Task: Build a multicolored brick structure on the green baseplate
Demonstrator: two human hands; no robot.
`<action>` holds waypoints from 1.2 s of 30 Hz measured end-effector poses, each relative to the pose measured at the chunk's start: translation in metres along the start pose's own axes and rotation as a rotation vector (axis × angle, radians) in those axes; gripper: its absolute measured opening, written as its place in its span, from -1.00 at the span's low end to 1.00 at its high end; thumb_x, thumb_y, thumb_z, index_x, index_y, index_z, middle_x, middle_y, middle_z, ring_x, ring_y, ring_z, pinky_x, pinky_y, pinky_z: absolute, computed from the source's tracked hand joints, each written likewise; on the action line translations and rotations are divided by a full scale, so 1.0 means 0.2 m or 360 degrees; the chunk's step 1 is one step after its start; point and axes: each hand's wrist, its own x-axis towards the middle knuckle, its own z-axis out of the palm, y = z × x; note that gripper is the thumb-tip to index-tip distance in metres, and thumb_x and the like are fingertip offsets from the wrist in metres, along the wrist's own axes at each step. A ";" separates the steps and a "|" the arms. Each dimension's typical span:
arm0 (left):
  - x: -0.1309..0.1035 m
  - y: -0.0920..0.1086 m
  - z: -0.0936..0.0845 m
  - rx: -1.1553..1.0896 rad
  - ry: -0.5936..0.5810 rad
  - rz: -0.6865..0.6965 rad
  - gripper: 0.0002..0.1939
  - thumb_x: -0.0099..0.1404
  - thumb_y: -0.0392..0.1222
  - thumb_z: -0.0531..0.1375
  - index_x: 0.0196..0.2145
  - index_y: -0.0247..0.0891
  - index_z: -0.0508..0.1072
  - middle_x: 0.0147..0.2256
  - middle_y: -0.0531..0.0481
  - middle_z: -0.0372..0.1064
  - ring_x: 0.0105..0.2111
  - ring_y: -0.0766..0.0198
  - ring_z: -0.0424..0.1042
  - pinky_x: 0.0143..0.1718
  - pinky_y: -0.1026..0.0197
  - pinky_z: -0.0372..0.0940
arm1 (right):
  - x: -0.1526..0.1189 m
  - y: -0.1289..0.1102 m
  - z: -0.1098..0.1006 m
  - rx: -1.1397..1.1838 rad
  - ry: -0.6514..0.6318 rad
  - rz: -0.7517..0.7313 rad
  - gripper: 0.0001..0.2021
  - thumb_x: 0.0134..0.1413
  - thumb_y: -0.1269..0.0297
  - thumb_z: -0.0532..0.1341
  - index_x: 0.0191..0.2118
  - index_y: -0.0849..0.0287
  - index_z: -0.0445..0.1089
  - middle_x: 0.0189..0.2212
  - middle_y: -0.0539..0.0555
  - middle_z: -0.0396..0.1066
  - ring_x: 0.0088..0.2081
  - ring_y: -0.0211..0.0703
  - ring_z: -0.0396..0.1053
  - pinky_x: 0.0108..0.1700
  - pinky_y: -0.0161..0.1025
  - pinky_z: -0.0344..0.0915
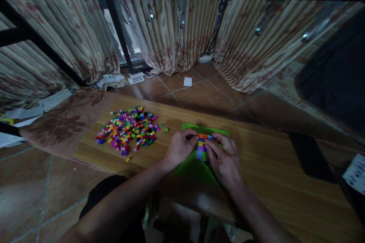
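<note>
A green studded baseplate (188, 169) lies on the wooden table, partly covered by my hands. On it is a small build of coloured building bricks (200, 151), with light blue, yellow, purple and dark blue pieces. A row of orange bricks (203, 136) runs across its far end. My left hand (181, 147) is closed, thumb and forefinger pinching at the left end of that row. From the other side my right hand (225, 158) closes on the build's right part, its fingertips at the bricks. The exact pieces under my fingertips are hidden.
A big loose pile of coloured bricks (128, 127) spreads over the left of the table (262, 159), with a few strays beside it. A dark flat object (312, 155) lies at the right end. Beyond the table are floor tiles, papers (136, 79) and striped curtains (171, 38).
</note>
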 end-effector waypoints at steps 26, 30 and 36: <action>-0.04 0.01 0.02 -0.0010 -0.0026 -0.0057 -0.86 0.23 -0.23 0.17 -0.34 -0.27 0.54 -0.39 0.01 0.52 -0.40 0.30 0.46 -0.34 0.30 0.35 | 0.00 -0.03 0.01 -0.0036 0.0051 0.0095 -0.78 0.24 0.26 0.12 -0.16 0.10 0.51 -0.08 0.17 0.38 -0.12 -0.01 0.30 -0.08 -0.01 0.30; -0.06 0.02 0.03 0.0033 -0.0028 -0.0027 -0.84 0.25 -0.28 0.13 -0.32 -0.28 0.53 -0.37 -0.03 0.52 -0.37 0.25 0.48 -0.33 0.26 0.36 | -0.01 -0.02 0.03 0.0013 0.0076 0.0075 -0.82 0.22 0.24 0.14 -0.17 0.10 0.48 -0.10 0.19 0.38 -0.11 0.05 0.32 -0.08 0.04 0.30; -0.11 0.05 0.03 0.0158 0.0032 -0.0005 -0.80 0.25 -0.32 0.11 -0.30 -0.25 0.54 -0.41 -0.06 0.50 -0.44 0.21 0.44 -0.45 0.21 0.28 | -0.01 0.00 0.03 0.0106 0.0064 0.0109 -0.86 0.20 0.20 0.16 -0.20 0.03 0.44 -0.09 0.21 0.37 -0.10 0.18 0.34 -0.10 0.14 0.28</action>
